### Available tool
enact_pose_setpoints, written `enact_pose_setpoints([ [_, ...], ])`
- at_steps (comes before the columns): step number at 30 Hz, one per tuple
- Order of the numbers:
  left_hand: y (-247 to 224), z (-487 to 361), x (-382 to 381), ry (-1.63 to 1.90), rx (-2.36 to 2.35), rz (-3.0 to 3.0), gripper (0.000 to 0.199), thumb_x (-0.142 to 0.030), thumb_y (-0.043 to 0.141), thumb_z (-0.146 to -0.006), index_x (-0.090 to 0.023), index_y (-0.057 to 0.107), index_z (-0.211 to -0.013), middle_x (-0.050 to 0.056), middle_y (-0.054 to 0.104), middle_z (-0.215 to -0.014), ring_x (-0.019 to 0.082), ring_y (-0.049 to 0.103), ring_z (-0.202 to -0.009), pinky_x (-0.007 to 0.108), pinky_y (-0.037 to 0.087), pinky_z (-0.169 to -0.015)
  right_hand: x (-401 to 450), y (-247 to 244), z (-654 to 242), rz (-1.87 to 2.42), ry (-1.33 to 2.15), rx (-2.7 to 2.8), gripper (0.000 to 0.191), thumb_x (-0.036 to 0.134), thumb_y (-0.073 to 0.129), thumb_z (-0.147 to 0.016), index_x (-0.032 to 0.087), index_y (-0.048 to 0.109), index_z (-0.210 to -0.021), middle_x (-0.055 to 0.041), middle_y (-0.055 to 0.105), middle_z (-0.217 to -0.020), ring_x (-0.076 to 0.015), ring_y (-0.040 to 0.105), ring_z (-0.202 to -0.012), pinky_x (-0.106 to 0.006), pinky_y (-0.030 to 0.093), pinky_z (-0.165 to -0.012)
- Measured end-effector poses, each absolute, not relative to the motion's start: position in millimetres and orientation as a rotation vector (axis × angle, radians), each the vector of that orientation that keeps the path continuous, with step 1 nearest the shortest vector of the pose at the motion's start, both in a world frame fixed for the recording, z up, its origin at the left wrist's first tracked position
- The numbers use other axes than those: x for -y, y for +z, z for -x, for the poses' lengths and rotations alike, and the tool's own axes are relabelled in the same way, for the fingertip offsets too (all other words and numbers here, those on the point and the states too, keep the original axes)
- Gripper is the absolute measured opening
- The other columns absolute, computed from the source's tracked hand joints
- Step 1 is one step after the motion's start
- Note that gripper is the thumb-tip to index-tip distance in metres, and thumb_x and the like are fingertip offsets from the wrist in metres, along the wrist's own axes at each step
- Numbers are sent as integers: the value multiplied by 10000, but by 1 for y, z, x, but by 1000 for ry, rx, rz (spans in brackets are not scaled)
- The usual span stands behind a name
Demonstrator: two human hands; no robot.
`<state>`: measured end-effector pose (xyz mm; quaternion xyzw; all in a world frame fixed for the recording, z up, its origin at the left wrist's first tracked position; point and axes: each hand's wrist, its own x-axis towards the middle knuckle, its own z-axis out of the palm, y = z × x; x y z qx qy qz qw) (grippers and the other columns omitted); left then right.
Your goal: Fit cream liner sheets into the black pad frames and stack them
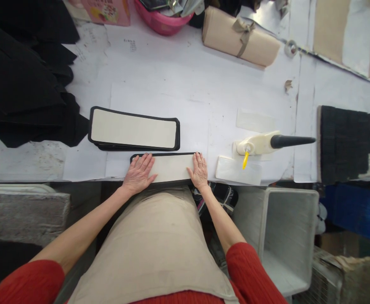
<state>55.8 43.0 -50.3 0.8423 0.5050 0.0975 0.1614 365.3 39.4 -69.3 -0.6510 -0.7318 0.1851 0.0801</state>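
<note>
A cream board on a black backing piece [174, 166] lies at the table's front edge, close to my apron. My left hand [139, 172] rests flat on its left end, fingers stretched out and thumb pointing inward. On its right end lies my right hand [199, 169], also flat with fingers extended. The hands cover both ends of the board. Just behind, to the left, sits a small stack of similar black pieces [134, 128], the top one carrying a cream board with a black border all round.
Black fabric pieces [29, 80] heap up at left. To the right, a cream bottle with a yellow nozzle [257, 143] lies near pale rectangular sheets [238, 170]. Black strips [346, 143] are stacked further right. A tied beige roll [238, 38] and pink basin [162, 23] sit at the back.
</note>
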Motion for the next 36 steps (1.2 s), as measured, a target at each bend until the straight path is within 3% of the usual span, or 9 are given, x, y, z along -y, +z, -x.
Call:
enact_pose_setpoints([
  [6, -50, -57, -43, 299, -1441, -2402, 761, -376, 505, -934, -168, 182, -1591, 158, 265, -1618, 304, 208, -1510, 539, 111, -1228, -40, -64, -364, 1977, 510, 2212, 653, 453, 379, -1014, 141, 245, -1572, -121, 231, -1641, -227, 106, -1542, -452, 107, -1244],
  [12, -48, -58, -43, 309, -1447, -2417, 715, -404, 458, -957, -168, 212, -1585, 151, 284, -1616, 293, 229, -1507, 524, 115, -1224, -39, -38, -345, 2022, 394, 2252, 636, 408, 411, -1018, 143, 246, -1572, -130, 251, -1631, -260, 151, -1535, -519, 62, -1241],
  [21, -48, -57, -42, 368, -1432, -2433, 697, -429, 450, -963, -145, 260, -1571, 170, 296, -1606, 288, 237, -1504, 514, 119, -1227, -36, -38, -258, 1636, 430, 2519, 683, 491, 429, -1005, 141, 263, -1567, -93, 239, -1636, -226, 116, -1541, -456, 89, -1259],
  [30, -48, -58, -44, 332, -1435, -2436, 691, -440, 446, -964, -110, 299, -1553, 182, 303, -1597, 299, 239, -1502, 520, 113, -1230, -38, -43, -260, 1643, 449, 2526, 718, 530, 405, -1000, 113, 256, -1565, -109, 237, -1635, -226, 96, -1543, -463, 96, -1259],
  [36, -37, -50, -39, 325, -1444, -2492, 668, -418, 435, -976, -87, 318, -1543, 181, 283, -1607, 290, 203, -1513, 498, 97, -1239, -35, -44, -283, 1685, 400, 2462, 643, 429, 440, -1013, 129, 283, -1559, -100, 271, -1625, -223, 159, -1534, -450, 115, -1255],
])
